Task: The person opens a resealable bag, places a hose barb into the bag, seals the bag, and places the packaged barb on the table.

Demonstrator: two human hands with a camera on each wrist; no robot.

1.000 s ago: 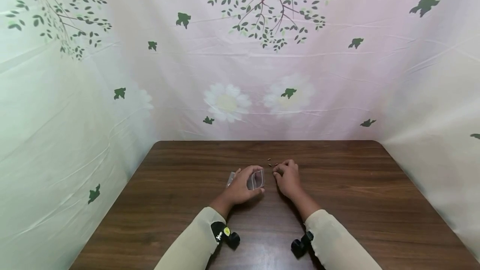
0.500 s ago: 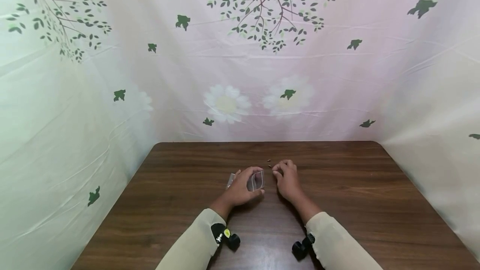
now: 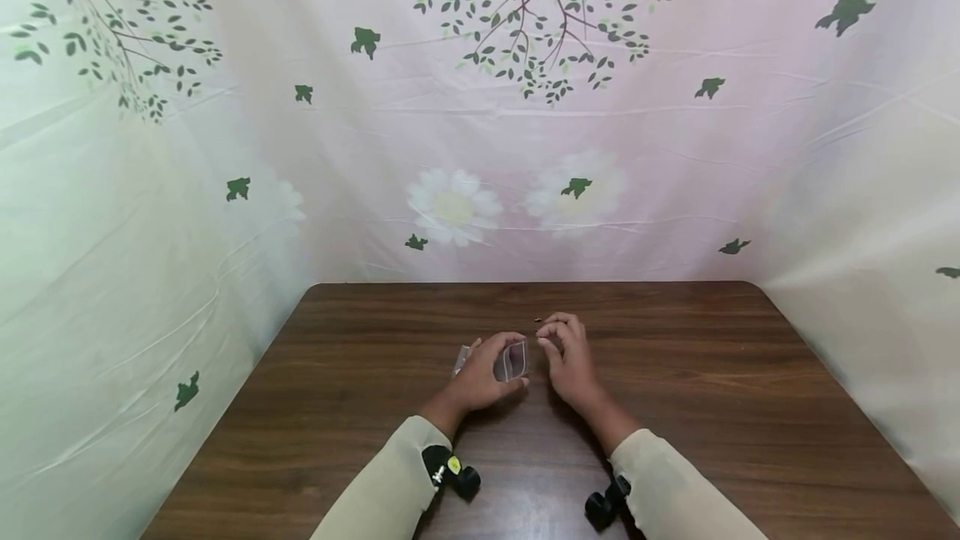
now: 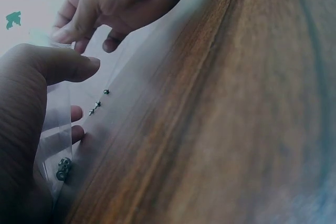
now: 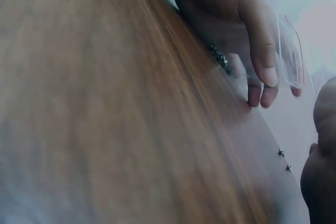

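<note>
clear plastic bag (image 3: 512,360), tiny dark screws (image 4: 98,103)

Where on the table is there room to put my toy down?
The table is bare on its right side, beyond the right hand, and on its left side, beyond the left hand. The middle is crowded: the left hand holds a small clear bag, and tiny screws lie by the fingers.

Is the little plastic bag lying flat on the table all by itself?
No, the left hand holds the clear plastic bag up off the table, fingers curled round it.
</note>
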